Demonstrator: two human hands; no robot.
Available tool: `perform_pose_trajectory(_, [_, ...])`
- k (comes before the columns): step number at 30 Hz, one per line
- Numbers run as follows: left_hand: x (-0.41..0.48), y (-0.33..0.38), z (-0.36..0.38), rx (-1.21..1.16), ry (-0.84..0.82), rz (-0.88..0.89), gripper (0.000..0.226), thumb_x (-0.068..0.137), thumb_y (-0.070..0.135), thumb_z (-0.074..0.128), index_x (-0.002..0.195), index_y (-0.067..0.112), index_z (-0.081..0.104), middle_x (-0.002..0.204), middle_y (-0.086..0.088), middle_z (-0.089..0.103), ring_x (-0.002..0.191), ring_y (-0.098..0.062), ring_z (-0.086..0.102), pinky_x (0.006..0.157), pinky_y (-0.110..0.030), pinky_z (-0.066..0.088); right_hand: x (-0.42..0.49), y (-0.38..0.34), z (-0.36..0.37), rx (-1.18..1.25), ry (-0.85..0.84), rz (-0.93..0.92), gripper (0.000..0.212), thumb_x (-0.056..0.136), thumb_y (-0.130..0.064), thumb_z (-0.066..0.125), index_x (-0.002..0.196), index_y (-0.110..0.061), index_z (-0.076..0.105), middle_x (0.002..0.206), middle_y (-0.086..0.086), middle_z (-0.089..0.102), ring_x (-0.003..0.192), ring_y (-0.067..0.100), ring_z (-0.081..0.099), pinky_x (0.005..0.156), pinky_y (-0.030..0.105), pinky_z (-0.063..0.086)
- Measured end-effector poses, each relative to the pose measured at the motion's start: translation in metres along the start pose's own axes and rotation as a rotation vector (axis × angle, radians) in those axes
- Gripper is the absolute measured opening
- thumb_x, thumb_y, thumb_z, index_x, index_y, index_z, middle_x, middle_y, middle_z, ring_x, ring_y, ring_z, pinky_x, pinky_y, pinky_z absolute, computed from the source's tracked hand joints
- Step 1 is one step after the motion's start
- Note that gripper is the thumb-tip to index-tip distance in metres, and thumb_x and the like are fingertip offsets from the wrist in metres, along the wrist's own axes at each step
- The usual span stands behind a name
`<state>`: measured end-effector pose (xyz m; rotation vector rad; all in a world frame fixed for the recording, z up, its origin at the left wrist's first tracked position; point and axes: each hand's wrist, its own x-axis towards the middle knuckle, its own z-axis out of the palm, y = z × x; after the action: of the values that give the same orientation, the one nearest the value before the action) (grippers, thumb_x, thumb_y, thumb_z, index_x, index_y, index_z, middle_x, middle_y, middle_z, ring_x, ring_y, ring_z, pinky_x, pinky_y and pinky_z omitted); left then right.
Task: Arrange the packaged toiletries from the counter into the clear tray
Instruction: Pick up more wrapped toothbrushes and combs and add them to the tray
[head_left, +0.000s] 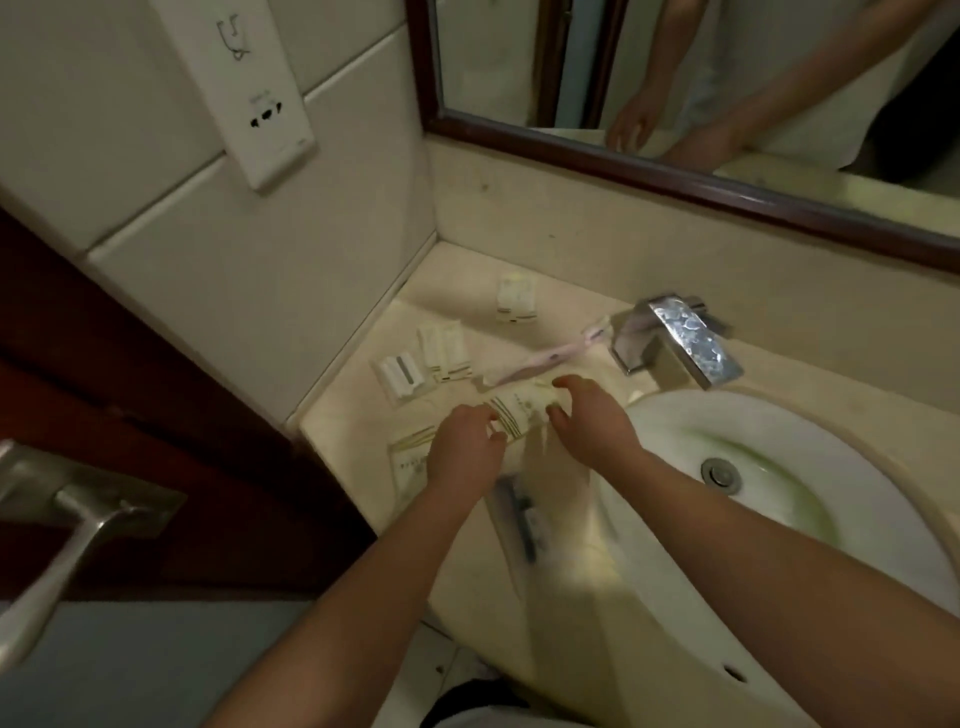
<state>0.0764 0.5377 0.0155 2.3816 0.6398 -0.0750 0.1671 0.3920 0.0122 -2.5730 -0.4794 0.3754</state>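
Both my hands hold one cream packet with gold stripes (519, 413) over the counter. My left hand (462, 457) grips its near end and my right hand (587, 421) pinches its far end. A second flat packet (408, 465) lies partly under my left wrist. Small white packets (447, 351) and a razor packet (397, 376) lie by the wall, with another white packet (516, 300) further back. A pink toothbrush (550, 353) lies near the tap. The clear tray (519, 519) is blurred below my hands and seems to hold a dark comb.
A chrome tap (675, 338) stands right of the packets, above the white basin (779, 467). A tiled wall (260, 270) closes the left side and a framed mirror (675, 182) hangs behind. A metal door handle (78, 519) juts out at the lower left.
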Motion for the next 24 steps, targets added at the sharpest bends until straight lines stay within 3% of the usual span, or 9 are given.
perform_pose_trajectory(5, [0.039,0.014,0.007,0.015,-0.051,-0.007,0.034,0.083,0.026,0.065,0.116,0.02,0.059,0.122,-0.005,0.054,0.109,-0.025,0.056,0.091,-0.038,0.049,0.056,-0.006,-0.01,-0.039,-0.014,0.053,0.05,0.091,-0.021,0.053,0.14,-0.021,0.045,0.123,0.013,0.064,0.111,0.032,0.061,0.086,0.035,0.046])
perform_pose_trajectory(10, [0.027,0.005,0.001,0.302,-0.285,0.016,0.059,0.074,0.043,0.07,0.123,0.017,0.05,0.121,-0.011,0.049,0.112,-0.03,0.05,0.093,-0.042,0.048,0.095,-0.005,-0.012,-0.231,-0.177,0.077,0.054,0.088,-0.019,0.05,0.141,-0.029,0.043,0.127,0.011,0.063,0.112,0.033,0.061,0.09,0.037,0.048])
perform_pose_trajectory(15, [0.001,-0.003,0.005,0.38,-0.533,0.09,0.068,0.065,0.055,0.073,0.116,0.016,0.051,0.114,-0.009,0.053,0.105,-0.028,0.051,0.087,-0.04,0.049,0.103,0.004,-0.008,-0.346,-0.105,0.093,0.02,0.087,-0.022,0.046,0.104,-0.028,0.055,0.097,0.011,0.068,0.088,0.033,0.064,0.074,0.038,0.053])
perform_pose_trajectory(19, [0.003,-0.002,0.0,0.283,-0.579,0.093,0.054,0.064,0.055,0.077,0.094,0.013,0.062,0.095,-0.01,0.063,0.092,-0.028,0.061,0.076,-0.035,0.05,0.094,-0.001,-0.016,-0.125,0.052,0.024,0.008,0.09,-0.03,0.052,0.096,-0.029,0.057,0.083,0.001,0.066,0.079,0.025,0.062,0.068,0.036,0.052])
perform_pose_trajectory(21, [0.006,-0.008,-0.003,0.176,-0.587,0.092,0.031,0.069,0.042,0.075,0.073,0.019,0.055,0.08,-0.006,0.056,0.079,-0.023,0.06,0.064,-0.031,0.043,0.081,-0.007,-0.027,0.079,0.135,-0.024,0.007,0.089,-0.031,0.06,0.095,-0.029,0.06,0.076,-0.007,0.059,0.073,0.017,0.057,0.065,0.032,0.047])
perform_pose_trajectory(24, [0.007,-0.013,-0.005,0.085,-0.584,0.118,0.037,0.07,0.03,0.073,0.058,0.023,0.039,0.064,0.003,0.043,0.06,-0.013,0.043,0.054,-0.028,0.032,0.052,-0.017,-0.048,0.304,0.236,-0.041,0.004,0.086,-0.03,0.067,0.087,-0.028,0.063,0.075,-0.01,0.054,0.072,0.007,0.05,0.064,0.022,0.037])
